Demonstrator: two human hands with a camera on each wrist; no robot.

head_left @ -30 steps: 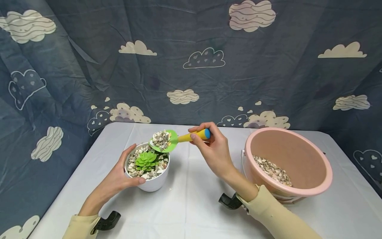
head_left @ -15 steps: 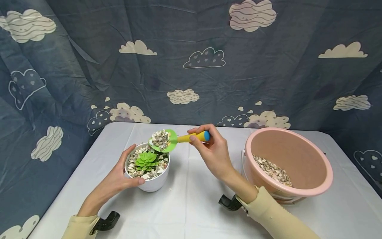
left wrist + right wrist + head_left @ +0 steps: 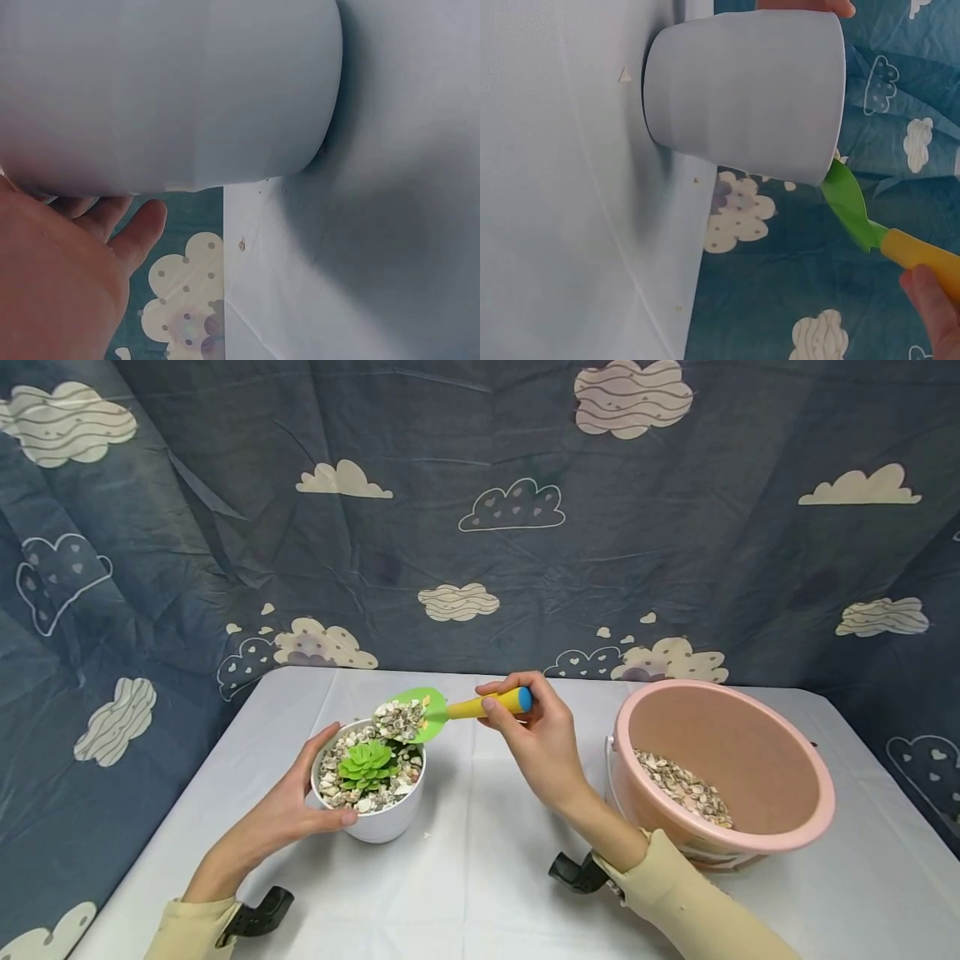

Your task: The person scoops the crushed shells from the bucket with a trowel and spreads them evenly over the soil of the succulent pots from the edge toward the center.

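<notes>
A white flowerpot (image 3: 386,825) stands on the table at centre left, filled with small stones around a green succulent (image 3: 367,766). My left hand (image 3: 296,806) holds the pot by its left side, thumb at the front of the rim. In the left wrist view, its fingers (image 3: 142,232) lie along the pot wall. My right hand (image 3: 536,735) grips the yellow, blue-ended handle of a green toy trowel (image 3: 431,706). Its blade, bearing a heap of stones (image 3: 399,720), overlaps the pot's back right rim, tipped toward the plant. From the right wrist, the blade (image 3: 844,196) appears right at the rim.
At the right stands a pink bucket (image 3: 750,727) with stones (image 3: 686,787) inside, its handle hanging at the left. A stray chip (image 3: 427,836) lies beside the pot on the white tablecloth (image 3: 480,893). A dark cloud-patterned curtain (image 3: 420,552) rises behind the table.
The trowel has tilted, and its stones have slid left toward the blade's tip, baring more green. The left hand and the pot have shifted very slightly left in the view.
</notes>
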